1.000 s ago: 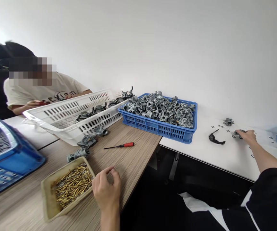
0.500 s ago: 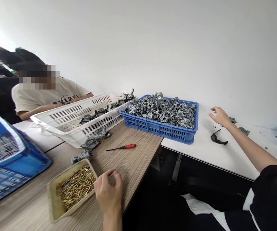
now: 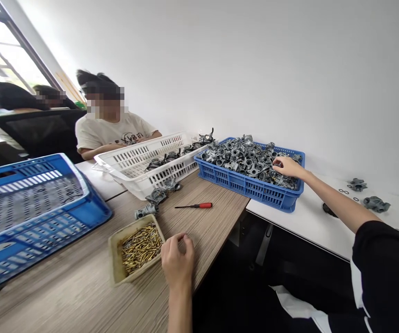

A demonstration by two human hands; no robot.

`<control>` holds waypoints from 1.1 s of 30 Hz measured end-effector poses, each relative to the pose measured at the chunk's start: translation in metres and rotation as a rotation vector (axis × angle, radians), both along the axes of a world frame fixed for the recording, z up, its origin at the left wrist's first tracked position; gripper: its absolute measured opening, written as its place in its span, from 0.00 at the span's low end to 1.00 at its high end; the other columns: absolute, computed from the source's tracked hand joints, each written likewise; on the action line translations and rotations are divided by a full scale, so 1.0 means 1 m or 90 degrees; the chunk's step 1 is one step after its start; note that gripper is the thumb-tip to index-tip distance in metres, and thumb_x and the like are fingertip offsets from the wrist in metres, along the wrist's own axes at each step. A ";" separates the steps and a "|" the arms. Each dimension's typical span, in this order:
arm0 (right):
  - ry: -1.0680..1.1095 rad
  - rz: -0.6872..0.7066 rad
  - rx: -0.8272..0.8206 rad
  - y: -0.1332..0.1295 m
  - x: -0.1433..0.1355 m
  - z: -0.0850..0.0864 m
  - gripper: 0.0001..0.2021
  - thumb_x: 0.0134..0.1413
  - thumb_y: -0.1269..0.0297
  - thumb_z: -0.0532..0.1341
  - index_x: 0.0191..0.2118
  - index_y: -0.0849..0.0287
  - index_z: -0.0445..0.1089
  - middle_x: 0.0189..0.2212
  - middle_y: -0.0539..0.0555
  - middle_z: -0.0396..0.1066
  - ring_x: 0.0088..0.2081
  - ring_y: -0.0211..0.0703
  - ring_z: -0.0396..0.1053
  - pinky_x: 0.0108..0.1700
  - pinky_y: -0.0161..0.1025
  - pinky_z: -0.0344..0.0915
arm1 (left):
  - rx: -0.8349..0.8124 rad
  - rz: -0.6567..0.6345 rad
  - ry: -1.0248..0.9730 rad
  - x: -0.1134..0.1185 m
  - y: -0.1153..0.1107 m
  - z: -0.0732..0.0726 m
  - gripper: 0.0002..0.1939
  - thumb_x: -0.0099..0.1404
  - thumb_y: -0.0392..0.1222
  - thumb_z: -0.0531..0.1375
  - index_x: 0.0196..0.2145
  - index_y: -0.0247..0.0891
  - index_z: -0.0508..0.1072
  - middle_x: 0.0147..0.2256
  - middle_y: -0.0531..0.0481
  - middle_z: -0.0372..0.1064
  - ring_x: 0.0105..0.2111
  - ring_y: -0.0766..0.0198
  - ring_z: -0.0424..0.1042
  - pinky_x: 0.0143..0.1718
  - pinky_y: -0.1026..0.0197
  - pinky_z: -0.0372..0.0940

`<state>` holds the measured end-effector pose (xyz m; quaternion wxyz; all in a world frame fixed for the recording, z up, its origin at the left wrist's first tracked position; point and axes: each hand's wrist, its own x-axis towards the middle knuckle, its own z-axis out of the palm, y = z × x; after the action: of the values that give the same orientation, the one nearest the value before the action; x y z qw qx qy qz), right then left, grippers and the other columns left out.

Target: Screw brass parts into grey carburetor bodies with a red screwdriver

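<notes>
My right hand (image 3: pixel 288 167) is over the right part of a blue basket (image 3: pixel 254 196), which is heaped with grey metal carburetor bodies (image 3: pixel 232 155). Its fingers are bent but apart, touching or just above the heap, and no part is visibly gripped. On the wooden table, my left hand (image 3: pixel 178 259) is beside a beige tub (image 3: pixel 114 252) of thin brass screw-like pieces (image 3: pixel 142 247). The thumb and forefinger curl together in a pinch; anything small between them cannot be made out. A red-handled screwdriver (image 3: pixel 204 205) lies beyond that hand.
A white basket (image 3: pixel 116 169) holds dark assembled parts. Loose carburetor bodies (image 3: pixel 146 211) lie beside it. At left stands a blue crate (image 3: pixel 91 203); a co-worker (image 3: pixel 116 132) sits behind. On the white table (image 3: pixel 327 231) are more metal bodies (image 3: pixel 376 203) and small black rings.
My right hand has moved left from above the white table to the heap in the blue basket. The view has swung left; my left hand keeps its curled pose beside the tub.
</notes>
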<state>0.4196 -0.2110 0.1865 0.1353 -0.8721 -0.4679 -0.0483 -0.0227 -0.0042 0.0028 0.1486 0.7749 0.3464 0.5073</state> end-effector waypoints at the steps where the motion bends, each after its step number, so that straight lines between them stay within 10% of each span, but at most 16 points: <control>1: -0.001 0.003 -0.015 0.002 0.000 0.003 0.13 0.61 0.58 0.61 0.47 0.57 0.75 0.50 0.60 0.79 0.49 0.52 0.76 0.49 0.43 0.69 | 0.001 0.001 0.000 0.000 0.000 0.000 0.08 0.73 0.43 0.55 0.38 0.41 0.71 0.35 0.46 0.72 0.39 0.54 0.71 0.48 0.51 0.66; 24: -0.077 -0.030 -0.086 0.020 -0.005 0.050 0.11 0.55 0.59 0.63 0.41 0.59 0.74 0.39 0.59 0.80 0.39 0.51 0.75 0.39 0.40 0.66 | -0.002 -0.005 -0.010 0.001 0.000 0.001 0.08 0.73 0.42 0.54 0.36 0.41 0.70 0.34 0.47 0.72 0.38 0.54 0.70 0.47 0.52 0.66; 33: -0.039 0.100 -0.010 0.053 -0.067 0.071 0.12 0.57 0.57 0.64 0.43 0.58 0.75 0.37 0.58 0.79 0.38 0.51 0.74 0.40 0.42 0.67 | -0.027 -0.008 -0.022 0.001 -0.002 0.002 0.08 0.72 0.41 0.54 0.36 0.41 0.71 0.35 0.46 0.72 0.38 0.54 0.70 0.47 0.52 0.66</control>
<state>0.3526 -0.1583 0.2571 0.1175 -0.8317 -0.5393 -0.0603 -0.0217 -0.0064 0.0049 0.1741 0.7651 0.3492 0.5122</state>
